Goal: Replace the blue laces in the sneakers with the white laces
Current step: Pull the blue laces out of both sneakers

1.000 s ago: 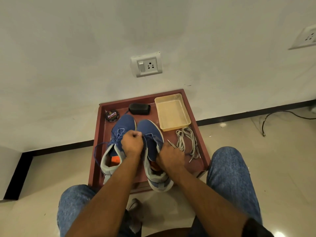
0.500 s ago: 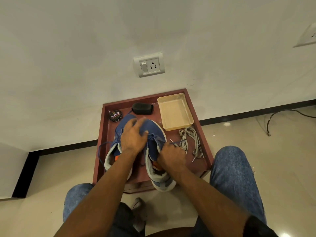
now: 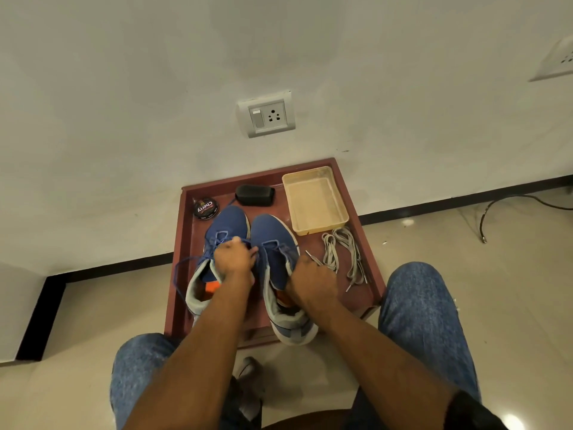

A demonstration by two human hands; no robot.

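Observation:
Two blue sneakers stand side by side, toes to the wall, on a red-brown tray table [image 3: 366, 240]. My left hand [image 3: 234, 259] is curled over the gap between them and pinches the blue lace of the right sneaker [image 3: 273, 240]. My right hand [image 3: 310, 282] grips that sneaker at the right side of its opening. The left sneaker [image 3: 228, 223] keeps its blue lace [image 3: 178, 271], which loops out over the table's left edge. The white laces [image 3: 344, 252] lie loose on the table to the right of the shoes.
A beige plastic tray [image 3: 316, 201] sits at the table's back right corner. A black brush [image 3: 255, 195] and a round polish tin [image 3: 205, 207] lie behind the shoes. The wall with a socket [image 3: 266, 114] is just behind. My knees flank the table; a cable [image 3: 496, 203] lies on the floor.
My left hand, spread over the toes half a second ago, has drawn back and closed on the blue lace. My right hand has stayed on the right sneaker.

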